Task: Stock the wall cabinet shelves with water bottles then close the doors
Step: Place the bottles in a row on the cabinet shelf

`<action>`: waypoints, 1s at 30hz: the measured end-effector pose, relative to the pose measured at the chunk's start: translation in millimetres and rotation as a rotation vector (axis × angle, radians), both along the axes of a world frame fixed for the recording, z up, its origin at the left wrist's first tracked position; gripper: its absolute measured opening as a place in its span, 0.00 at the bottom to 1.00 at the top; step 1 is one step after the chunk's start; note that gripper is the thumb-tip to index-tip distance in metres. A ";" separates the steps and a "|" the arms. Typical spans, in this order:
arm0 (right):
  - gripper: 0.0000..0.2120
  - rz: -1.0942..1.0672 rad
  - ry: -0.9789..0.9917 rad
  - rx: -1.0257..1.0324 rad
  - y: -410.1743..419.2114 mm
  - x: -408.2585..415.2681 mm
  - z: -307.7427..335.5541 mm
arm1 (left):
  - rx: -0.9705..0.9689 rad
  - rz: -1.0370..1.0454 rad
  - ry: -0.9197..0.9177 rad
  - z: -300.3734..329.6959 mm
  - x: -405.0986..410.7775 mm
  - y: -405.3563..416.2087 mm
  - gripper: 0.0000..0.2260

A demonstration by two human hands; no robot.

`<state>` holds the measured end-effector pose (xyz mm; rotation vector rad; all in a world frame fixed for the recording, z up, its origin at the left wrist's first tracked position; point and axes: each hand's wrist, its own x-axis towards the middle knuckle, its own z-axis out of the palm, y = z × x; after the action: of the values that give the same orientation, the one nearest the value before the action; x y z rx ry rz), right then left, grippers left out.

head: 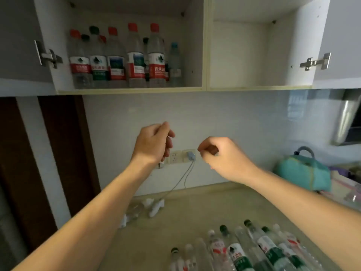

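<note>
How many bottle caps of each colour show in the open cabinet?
Red caps: 5
Dark green caps: 3
Pale blue cap: 1
Total: 9 caps in view, all in the left compartment; more may be hidden behind.

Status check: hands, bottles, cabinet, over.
left hand, right hand curled, empty. left compartment holds water bottles; right compartment unstocked. spare bottles lying on counter. left door, right door open.

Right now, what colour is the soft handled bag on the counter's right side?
Teal; the soft handled bag shows best in the head view.
</note>
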<state>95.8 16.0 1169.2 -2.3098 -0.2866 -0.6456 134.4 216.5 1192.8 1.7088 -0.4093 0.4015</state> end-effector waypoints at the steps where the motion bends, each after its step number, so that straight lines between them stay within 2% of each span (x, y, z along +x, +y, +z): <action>1: 0.06 0.000 0.035 0.023 -8.7 -8.2 -12.3 | -0.016 -0.020 0.047 -13.1 -7.5 -9.7 0.16; 7: 0.07 0.061 0.229 0.245 -71.6 -57.4 -94.2 | -0.010 -0.157 0.259 -123.5 -59.4 -75.2 0.18; 13: 0.08 0.075 0.410 0.440 -167.8 -127.5 -235.1 | -0.020 -0.344 0.493 -269.0 -122.6 -164.8 0.17; 19: 0.10 0.044 0.689 0.266 -270.5 -194.1 -414.4 | 0.206 -0.477 0.726 -455.0 -166.0 -257.1 0.09; 23: 0.06 -0.085 0.761 0.163 -315.1 -213.5 -556.3 | 0.382 -0.417 0.712 -601.0 -177.1 -293.4 0.06; 27: 0.11 -0.166 0.819 0.097 -338.7 -214.7 -711.0 | 0.599 -0.419 0.726 -751.6 -177.5 -318.7 0.06; 30: 0.04 -0.218 0.890 0.086 -354.8 -208.5 -826.6 | 0.724 -0.369 0.714 -863.9 -172.0 -332.6 0.09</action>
<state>-112.7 -338.8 342.6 -2.3147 0.4028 0.3027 -37.7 -116.1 328.9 2.2593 -0.3397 -0.7021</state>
